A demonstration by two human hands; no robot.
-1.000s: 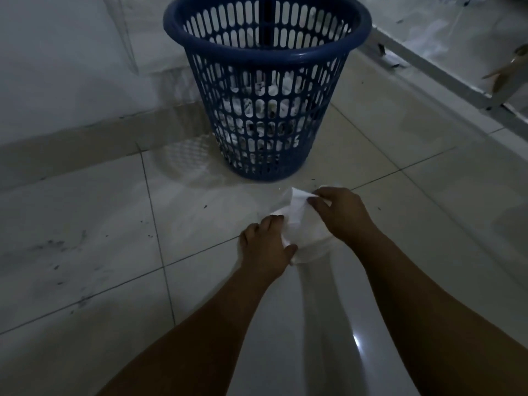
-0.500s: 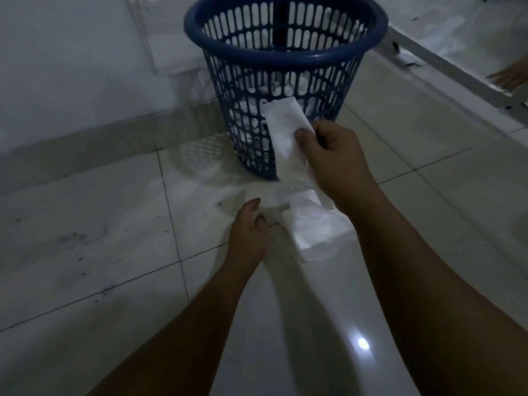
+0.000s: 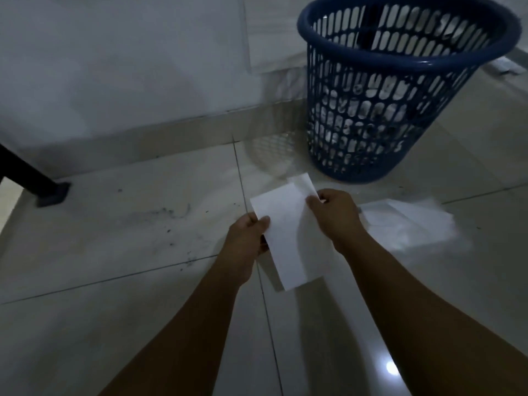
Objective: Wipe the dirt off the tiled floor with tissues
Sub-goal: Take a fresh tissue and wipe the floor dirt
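White tissue [image 3: 288,238] held flat, seemingly folded.

Bare forearms extended forward, left hand [image 3: 248,238] and right hand [image 3: 335,216] close together — each pinching the tissue [image 3: 288,241]

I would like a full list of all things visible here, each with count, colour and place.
tissue: 1, white, held up at centre
loose sheets: count unclear, white, blurred, floor right of tissue
basket: 1, blue, floor, upper right
crumpled paper: several, white, inside basket
dirt: many specks, dark, tile left of tissue
furniture leg: 1, black, far left
tiled floor: 1, pale grey, throughout
left hand: 1, pinches tissue's left edge
right hand: 1, pinches tissue's upper right
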